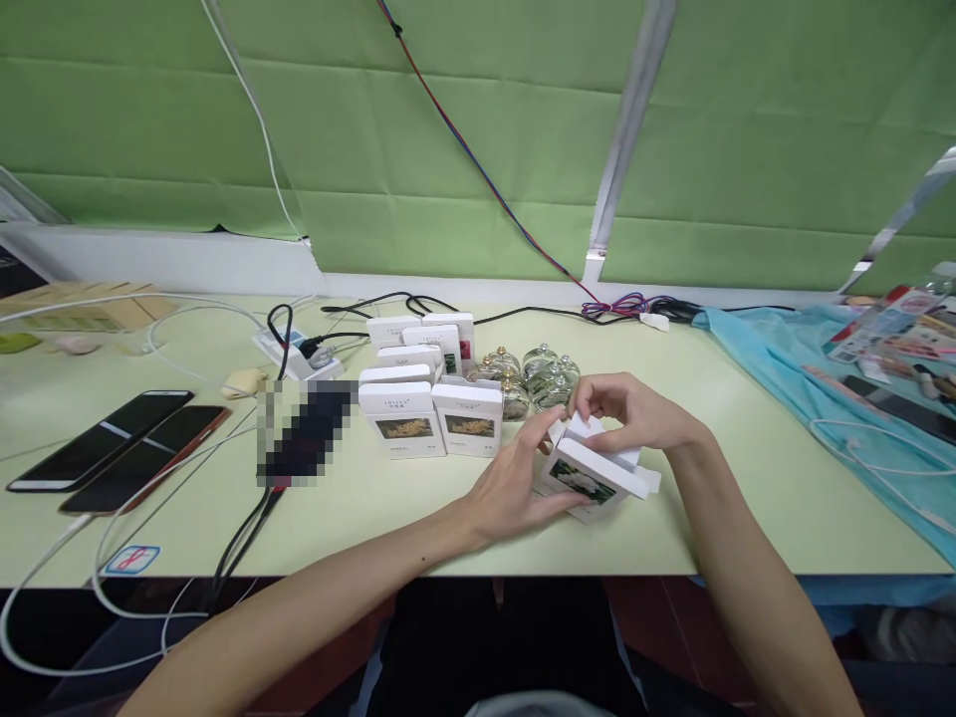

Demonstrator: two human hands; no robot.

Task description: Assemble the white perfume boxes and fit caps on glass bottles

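A white box [584, 478] with a dark green picture of white flowers is tilted above the table, its end flaps open. My left hand [515, 483] is wrapped round its left side, thumb on the front. At the open top, my right hand [623, 418] has bent fingers pressed on a white piece [597, 441]; whether this is a flap or an insert is unclear. Just behind my hands stands a group of small round glass bottles [551, 378] with knobbed lids. Left of them, several white boxes [407, 423] stand upright, the front two with yellow flower pictures.
Two phones [105, 438] and a power strip [299, 354] with cables are on the left. A blue cloth [814, 398] with a phone and packets covers the right end. Yellowish blocks [97, 304] lie at the back left, and green fabric [463, 129] hangs behind the table [709, 498].
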